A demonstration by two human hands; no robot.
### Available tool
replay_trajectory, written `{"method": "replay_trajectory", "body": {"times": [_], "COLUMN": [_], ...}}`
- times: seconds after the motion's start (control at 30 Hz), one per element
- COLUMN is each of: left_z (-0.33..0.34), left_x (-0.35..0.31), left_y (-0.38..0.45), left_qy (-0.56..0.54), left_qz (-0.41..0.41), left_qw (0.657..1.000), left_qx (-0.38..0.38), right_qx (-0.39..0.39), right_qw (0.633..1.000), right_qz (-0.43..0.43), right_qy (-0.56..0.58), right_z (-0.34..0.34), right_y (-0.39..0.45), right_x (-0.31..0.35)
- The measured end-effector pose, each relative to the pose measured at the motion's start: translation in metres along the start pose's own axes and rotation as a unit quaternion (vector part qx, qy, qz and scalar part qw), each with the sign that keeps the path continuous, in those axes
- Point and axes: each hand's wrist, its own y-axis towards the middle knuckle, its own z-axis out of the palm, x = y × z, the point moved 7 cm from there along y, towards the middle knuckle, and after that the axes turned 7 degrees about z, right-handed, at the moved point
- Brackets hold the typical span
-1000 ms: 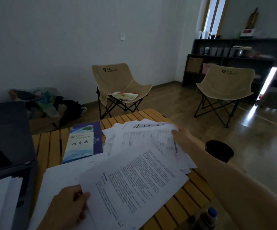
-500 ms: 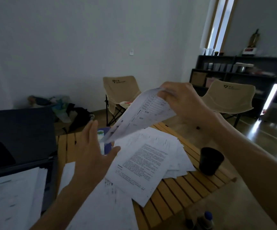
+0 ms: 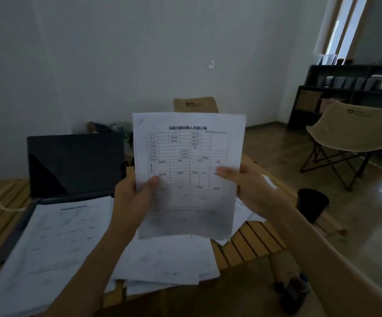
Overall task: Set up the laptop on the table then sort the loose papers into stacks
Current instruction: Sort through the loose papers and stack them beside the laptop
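Paper sheet (image 3: 186,170) is up in the air in front of me, above the desk (image 3: 251,245), and both hands hold it. My left hand (image 3: 132,202) grips its lower left edge, thumb on the front. My right hand (image 3: 249,188) holds the lower right edge, thumb across the front too. The sheet stands upright, long side going up and down, and its heading is at the top, facing me. It looks like a form with boxes.

I think I am reading it to choose a stack. One stack of papers (image 3: 55,243) lies on the open laptop (image 3: 75,165) at the desk's left side, closer to my left hand. The loose pile (image 3: 169,264) lies under the sheet, by the near edge. The sheet must tip flat before it goes down.
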Motion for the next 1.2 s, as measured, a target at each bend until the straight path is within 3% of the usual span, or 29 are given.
{"method": "replay_trajectory", "body": {"times": [0.1, 0.2, 0.27, 0.37, 0.43, 0.47, 0.53, 0.6, 0.67, 0.73, 0.8, 0.9, 1.1, 1.2], "left_z": [-0.003, -0.002, -0.015, -0.035, -0.036, -0.036, -0.031, -0.022, 0.000, 0.029, 0.042, 0.043, 0.043, 0.043], "left_x": [0.021, 0.050, 0.059, 0.074, 0.101, 0.115, 0.135, 0.141, 0.135, 0.139, 0.149, 0.156, 0.152, 0.149], "left_y": [-0.027, -0.049, -0.039, -0.014, -0.015, -0.022, -0.042, -0.053, -0.058, -0.066, -0.074, -0.079, -0.081, -0.082], "left_qy": [0.011, 0.053, 0.093, 0.187, 0.273, 0.317, 0.383, 0.478, 0.572, 0.557, 0.530, 0.526, 0.524, 0.518], "left_qz": [-0.026, -0.079, -0.090, -0.126, -0.178, -0.202, -0.230, -0.185, -0.077, -0.005, -0.009, -0.025, -0.025, -0.022], "left_qw": [1.000, 0.994, 0.991, 0.974, 0.943, 0.921, 0.884, 0.846, 0.792, 0.777, 0.770, 0.778, 0.785, 0.792], "left_qx": [0.007, 0.050, 0.014, -0.005, 0.068, 0.102, 0.136, 0.144, 0.198, 0.293, 0.354, 0.344, 0.330, 0.321], "right_qx": [-0.027, 0.002, -0.021, -0.127, -0.241, -0.282, -0.333, -0.359, -0.357, -0.318, -0.293, -0.294, -0.225, -0.215], "right_qw": [0.999, 0.994, 0.994, 0.976, 0.924, 0.910, 0.913, 0.906, 0.879, 0.868, 0.867, 0.852, 0.870, 0.887], "right_qz": [0.023, 0.079, 0.090, 0.142, 0.192, 0.198, 0.193, 0.225, 0.290, 0.332, 0.332, 0.336, 0.417, 0.405], "right_qy": [-0.040, -0.079, -0.060, -0.105, -0.225, -0.231, -0.137, 0.008, 0.128, 0.186, 0.230, 0.272, 0.133, 0.051], "right_z": [0.023, 0.047, 0.042, 0.006, -0.031, -0.042, -0.059, -0.070, -0.072, -0.069, -0.067, -0.067, -0.054, -0.049], "right_y": [0.001, -0.004, 0.001, 0.010, 0.010, 0.005, -0.004, -0.013, -0.020, -0.019, -0.014, -0.008, 0.011, 0.023], "right_x": [-0.053, -0.104, -0.109, -0.109, -0.122, -0.129, -0.147, -0.161, -0.175, -0.186, -0.191, -0.191, -0.191, -0.194]}}
